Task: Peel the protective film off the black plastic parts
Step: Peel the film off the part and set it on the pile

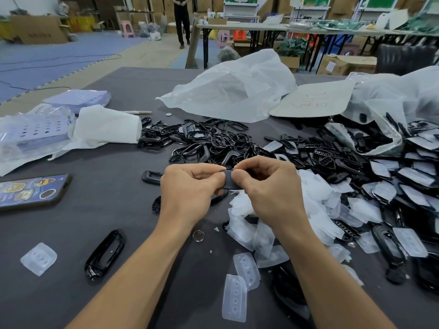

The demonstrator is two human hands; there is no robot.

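Left hand (190, 188) and right hand (269, 186) pinch one black part (228, 181) between them, mid-table; clear bag (384, 98) right spills black pieces, grey table (107, 193) showing left towards phone (31, 191)

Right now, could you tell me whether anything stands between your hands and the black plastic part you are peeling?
Nothing visible does: the left hand and the right hand both pinch the black plastic part between their fingertips, held above the grey table.
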